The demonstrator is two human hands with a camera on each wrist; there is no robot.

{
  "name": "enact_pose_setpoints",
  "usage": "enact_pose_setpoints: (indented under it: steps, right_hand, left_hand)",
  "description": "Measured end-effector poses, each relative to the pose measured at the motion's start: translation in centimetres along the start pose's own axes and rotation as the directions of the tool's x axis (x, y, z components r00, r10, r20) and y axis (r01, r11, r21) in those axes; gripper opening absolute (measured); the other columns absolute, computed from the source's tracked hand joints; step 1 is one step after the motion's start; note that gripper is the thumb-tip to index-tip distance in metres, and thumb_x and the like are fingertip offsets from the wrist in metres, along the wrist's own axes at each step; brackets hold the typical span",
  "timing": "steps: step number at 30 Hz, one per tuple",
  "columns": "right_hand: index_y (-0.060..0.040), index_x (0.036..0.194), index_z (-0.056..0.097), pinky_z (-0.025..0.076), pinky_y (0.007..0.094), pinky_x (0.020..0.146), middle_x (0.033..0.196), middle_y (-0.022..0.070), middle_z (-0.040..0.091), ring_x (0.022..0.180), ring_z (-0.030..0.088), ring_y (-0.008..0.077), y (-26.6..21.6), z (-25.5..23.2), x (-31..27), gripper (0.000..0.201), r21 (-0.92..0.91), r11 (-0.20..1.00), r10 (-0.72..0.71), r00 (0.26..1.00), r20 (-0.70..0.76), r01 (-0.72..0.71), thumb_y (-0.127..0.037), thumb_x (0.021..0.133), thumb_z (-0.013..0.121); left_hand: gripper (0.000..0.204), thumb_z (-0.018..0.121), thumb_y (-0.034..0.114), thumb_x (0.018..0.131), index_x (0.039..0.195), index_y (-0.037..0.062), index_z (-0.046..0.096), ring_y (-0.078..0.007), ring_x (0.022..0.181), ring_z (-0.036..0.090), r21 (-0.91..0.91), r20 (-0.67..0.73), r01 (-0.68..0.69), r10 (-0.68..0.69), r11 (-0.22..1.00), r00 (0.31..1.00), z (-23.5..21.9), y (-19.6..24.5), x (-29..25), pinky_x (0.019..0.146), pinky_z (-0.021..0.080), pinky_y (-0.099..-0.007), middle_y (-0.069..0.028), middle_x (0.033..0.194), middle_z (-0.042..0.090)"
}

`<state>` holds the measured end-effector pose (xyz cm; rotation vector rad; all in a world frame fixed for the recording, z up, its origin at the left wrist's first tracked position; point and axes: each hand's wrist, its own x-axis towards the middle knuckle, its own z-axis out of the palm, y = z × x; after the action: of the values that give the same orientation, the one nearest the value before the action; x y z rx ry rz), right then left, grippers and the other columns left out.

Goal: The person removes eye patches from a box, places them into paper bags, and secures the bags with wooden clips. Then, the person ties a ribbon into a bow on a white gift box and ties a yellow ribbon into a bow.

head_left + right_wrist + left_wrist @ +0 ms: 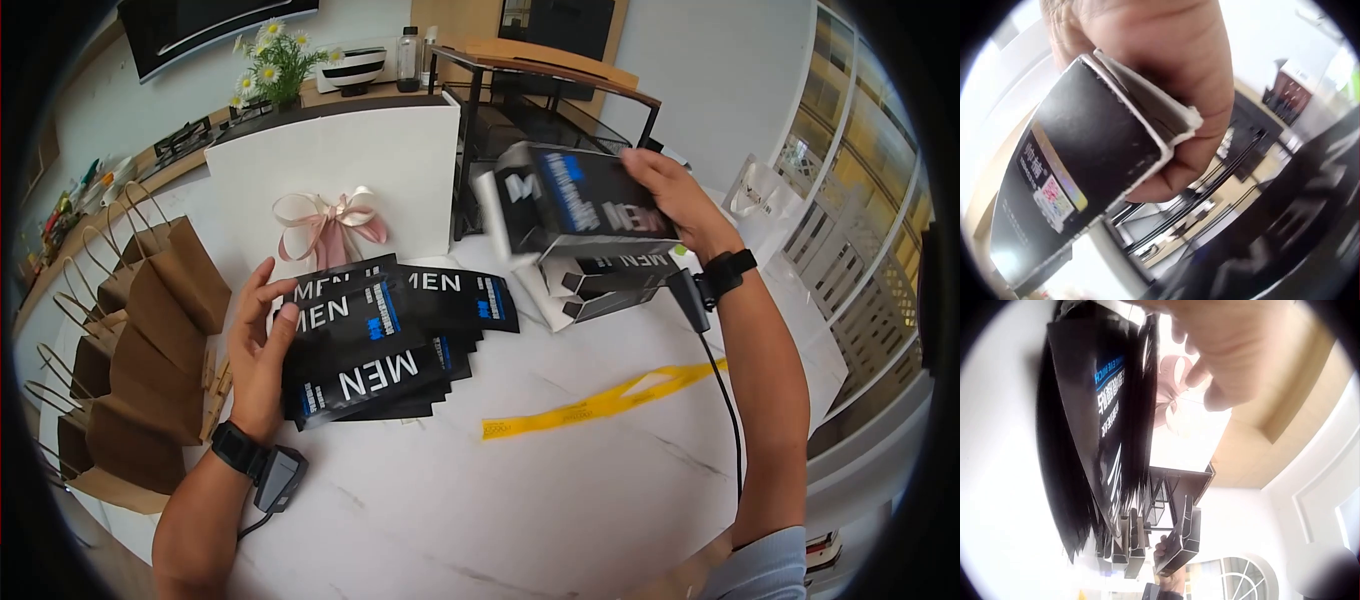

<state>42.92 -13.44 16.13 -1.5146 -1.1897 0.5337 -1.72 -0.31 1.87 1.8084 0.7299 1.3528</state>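
My right hand (690,205) grips a black cardboard box (585,195) printed "MEN", lifted and tilted above other black boxes (605,290). In the right wrist view a sticker with a QR code shows on the held box (1079,100), and an end flap (1147,94) stands open by the palm. My left hand (262,350) is at the left edge of a spread pile of black "MEN" sachets (345,345). Its fingers are loosely bent. From the left wrist, the sachets (1100,425) appear as a thick stack beside the hand (1229,350).
Brown paper bags (150,350) stand in a row at left, with clothespins (215,395) beside them. A white box with a pink ribbon bow (335,222) stands behind the sachets. A yellow strap (590,405) lies on the marble-patterned table (420,520). A dark metal rack (470,130) stands behind.
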Motion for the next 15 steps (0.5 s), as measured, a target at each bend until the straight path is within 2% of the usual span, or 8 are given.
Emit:
enact_pose_setpoints:
  steps: [1,2,6,7,9,13,14,15]
  right_hand:
    - [-0.0051,0.11,0.069,0.05,0.0249,0.078,0.097,-0.0011,0.067,0.086,0.059,0.0069,-0.3,1.9,0.1,0.036,-0.092,0.992,-0.085,0.994,0.069,0.091,-0.04,0.104,0.062]
    - [-0.0056,0.112,0.066,0.046,0.0229,0.091,0.102,-0.0031,0.065,0.096,0.057,0.0059,-0.9,3.8,0.1,0.034,-0.137,0.981,-0.112,0.974,0.198,0.14,-0.038,0.105,0.061]
    - [-0.0036,0.106,0.067,0.053,0.0251,0.071,0.091,0.0044,0.07,0.08,0.065,0.0096,-1.1,12.6,-0.5,0.039,-0.063,0.969,-0.216,0.944,0.249,0.238,-0.043,0.101,0.066]
    - [-0.0034,0.106,0.067,0.053,0.0252,0.069,0.089,0.0056,0.07,0.078,0.066,0.0105,-1.1,14.2,-0.5,0.04,-0.029,0.97,-0.223,0.937,0.269,0.24,-0.043,0.101,0.066]
    - [-0.0036,0.106,0.067,0.054,0.0257,0.07,0.09,0.0068,0.07,0.078,0.067,0.0112,-1.5,16.3,-0.6,0.039,-0.047,0.971,-0.215,0.937,0.274,0.236,-0.042,0.101,0.066]
    - [-0.0026,0.106,0.068,0.054,0.0264,0.07,0.091,0.0079,0.07,0.079,0.066,0.0112,-2.3,18.2,-0.8,0.041,-0.048,0.986,-0.138,0.948,0.288,0.158,-0.043,0.101,0.066]
    - [-0.0027,0.106,0.068,0.053,0.0258,0.069,0.091,0.0079,0.07,0.078,0.066,0.0106,-1.9,18.1,-0.4,0.039,-0.113,0.965,-0.199,0.939,0.281,0.238,-0.042,0.101,0.067]
    - [-0.0028,0.106,0.068,0.053,0.0253,0.068,0.092,0.008,0.07,0.077,0.066,0.0099,-1.7,17.9,-0.2,0.038,-0.178,0.932,-0.26,0.925,0.278,0.316,-0.04,0.101,0.067]
  left_hand:
    - [0.04,0.062,0.026,0.102,0.134,0.0026,0.059,-0.0199,0.126,0.055,-0.017,-0.029,-0.021,0.021,1.0,0.999,-0.1,0.1,0.0,0.114,0.036,-0.0354,-0.0127,0.141,0.058]
    - [0.038,0.059,0.028,0.104,0.133,0.0032,0.061,-0.0201,0.125,0.056,-0.032,-0.064,-0.044,0.042,0.999,0.997,-0.2,0.3,0.0,0.115,0.034,-0.0374,-0.0119,0.14,0.06]
    - [0.048,0.052,0.042,0.106,0.134,0.0034,0.061,-0.0151,0.115,0.058,-0.012,-0.012,-0.003,0.003,1.0,1.0,0.4,3.0,-0.7,0.108,0.037,-0.0327,-0.0089,0.121,0.07]
    - [0.043,0.056,0.033,0.106,0.136,0.0023,0.056,-0.0133,0.114,0.059,-0.058,0.071,-0.034,0.038,0.998,0.997,0.0,2.3,-0.5,0.1,0.042,-0.0291,-0.0108,0.122,0.069]
    - [0.047,0.057,0.034,0.106,0.139,0.0025,0.053,-0.0127,0.113,0.059,-0.092,0.044,-0.003,0.007,0.996,0.999,0.5,1.7,-0.8,0.1,0.042,-0.0302,-0.0131,0.119,0.069]
    - [0.047,0.063,0.013,0.102,0.144,0.0042,0.044,-0.0096,0.094,0.067,-0.122,0.086,0.161,-0.151,0.979,0.985,0.4,1.3,-0.4,0.082,0.051,-0.0249,-0.0108,0.102,0.075]
    - [0.048,0.062,0.004,0.1,0.144,0.0044,0.043,-0.0076,0.085,0.068,-0.168,0.066,0.161,-0.151,0.973,0.986,0.4,1.3,-0.3,0.074,0.051,-0.0214,-0.0093,0.096,0.076]
    - [0.048,0.062,0.004,0.1,0.144,0.0044,0.043,-0.0076,0.085,0.068,-0.171,0.057,0.162,-0.154,0.972,0.986,0.6,1.2,-0.3,0.074,0.051,-0.0214,-0.0093,0.096,0.076]
